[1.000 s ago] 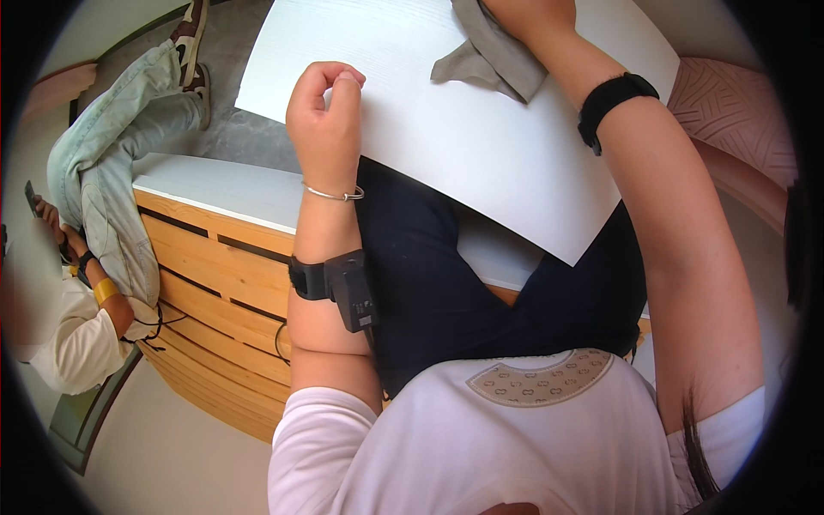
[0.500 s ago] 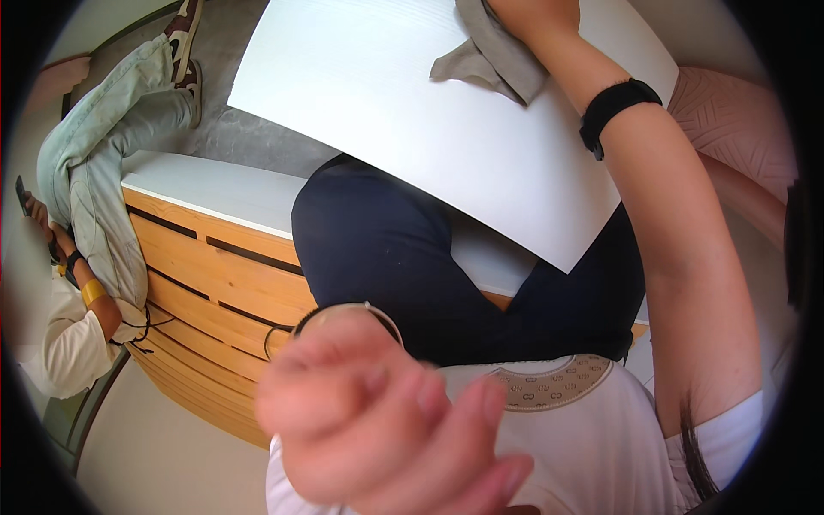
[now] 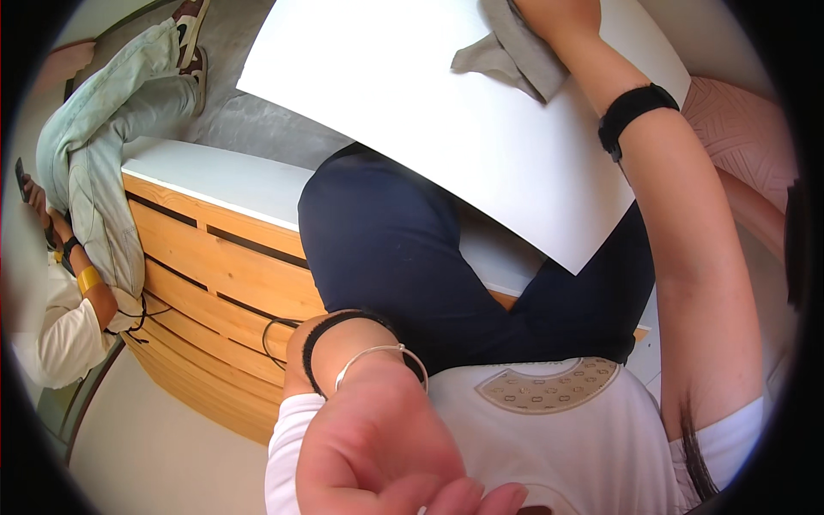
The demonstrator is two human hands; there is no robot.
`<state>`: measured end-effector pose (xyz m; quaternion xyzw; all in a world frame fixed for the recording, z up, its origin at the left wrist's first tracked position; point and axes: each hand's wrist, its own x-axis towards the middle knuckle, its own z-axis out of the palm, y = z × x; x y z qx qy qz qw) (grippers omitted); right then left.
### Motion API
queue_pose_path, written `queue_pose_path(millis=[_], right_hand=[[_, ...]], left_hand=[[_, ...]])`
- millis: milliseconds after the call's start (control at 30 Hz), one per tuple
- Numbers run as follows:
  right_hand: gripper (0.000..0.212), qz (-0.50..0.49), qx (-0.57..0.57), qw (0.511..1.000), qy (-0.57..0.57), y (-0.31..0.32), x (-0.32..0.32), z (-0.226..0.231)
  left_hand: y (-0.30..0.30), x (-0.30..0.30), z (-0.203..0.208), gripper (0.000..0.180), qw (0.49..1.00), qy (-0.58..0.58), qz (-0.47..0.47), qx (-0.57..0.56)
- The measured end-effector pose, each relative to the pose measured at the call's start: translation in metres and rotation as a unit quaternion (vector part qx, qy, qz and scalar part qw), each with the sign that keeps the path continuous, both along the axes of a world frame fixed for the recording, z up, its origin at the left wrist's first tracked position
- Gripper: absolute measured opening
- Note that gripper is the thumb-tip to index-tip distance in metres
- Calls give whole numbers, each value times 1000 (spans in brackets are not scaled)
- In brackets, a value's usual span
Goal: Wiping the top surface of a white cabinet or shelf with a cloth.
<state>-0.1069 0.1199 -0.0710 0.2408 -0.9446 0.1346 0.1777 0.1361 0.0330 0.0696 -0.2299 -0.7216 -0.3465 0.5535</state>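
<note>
Up at the top edge, my right hand (image 3: 562, 15) presses a grey cloth (image 3: 524, 56) onto the white tabletop (image 3: 412, 103). Its fingers are mostly out of sight, closed over the bunched upper part of the cloth, while a loose end spreads to the left. My left hand (image 3: 386, 451) is raised close in front of my shirt at the lower middle, palm showing and bare. Its fingers are loosely bent and partly cut off by the lower edge; nothing shows in the palm. A silvery bangle and a black band circle that wrist.
The table's corner (image 3: 575, 268) juts over my dark trousers (image 3: 378, 223). I sit on a slatted wooden bench (image 3: 223, 266) with a white edge. At the left sits another person in pale jeans (image 3: 103, 129), holding a dark phone-like object (image 3: 21, 178). A pink patterned surface (image 3: 742, 129) lies at the right.
My left hand has dropped lower and turned, so more palm and the whole bangle show. The right hand and cloth appear slightly farther right in the view, still on the table.
</note>
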Motion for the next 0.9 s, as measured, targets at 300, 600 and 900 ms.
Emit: queue_pose_path(millis=[300,600,900], right_hand=[[39,-16,2,1000,15,-1,-2,0],[37,-18,-18,999,-25,3,3,6],[37,-12,-26,998,-58,2,3,9]], left_hand=[[-14,-4,9,17,971,-227,-75,-20],[-49,-77,-102,19,923,-357,137,-24],[-54,-87,-162,47,756,-529,378,-67]])
